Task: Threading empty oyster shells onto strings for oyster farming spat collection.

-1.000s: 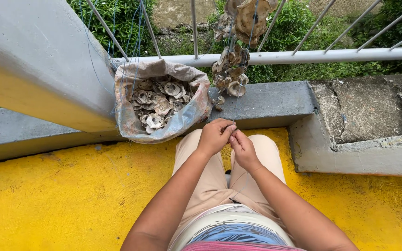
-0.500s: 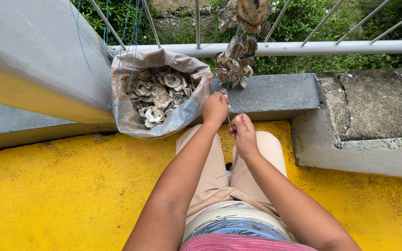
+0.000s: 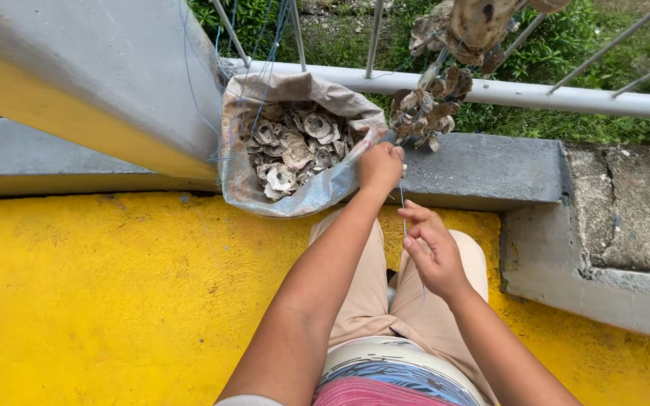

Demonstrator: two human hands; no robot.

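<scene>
Seated on yellow painted floor (image 3: pixel 92 301), knees toward grey concrete kerb (image 3: pixel 483 169) and white metal railing (image 3: pixel 566 96) on far side.

Woven sack (image 3: pixel 242 162), mouth rolled open, propped against kerb and sloped grey beam (image 3: pixel 107 83) at left; leaning there keeps it upright and within arm's reach. Full of oyster shells (image 3: pixel 295 146), pale, mostly flat, many with a hole visible.

String of shells (image 3: pixel 423 113) hanging from railing just right of sack, more clustered above toward top edge. Hanging keeps strung shells off floor and line taut for working.

Left hand (image 3: pixel 380 165) raised at near-right rim of sack, just below hanging cluster. Fingers curled closed, knuckles up; appears pinched on thin line (image 3: pixel 403 207) at its upper end. Cannot tell whether a shell is also in the fist; touching or very close to sack rim.

Right hand (image 3: pixel 434 252) lower and nearer, over lap. Thumb and forefinger pinched on same thin line, other fingers loosely curled, half open. Line runs roughly vertical between the two hands, drawn straight, so held in tension between them.

Hands apart, left far, right near. Blue threads (image 3: pixel 268 45) also run from railing down past sack's far side; ends not visible. Greenery beyond railing.
</scene>
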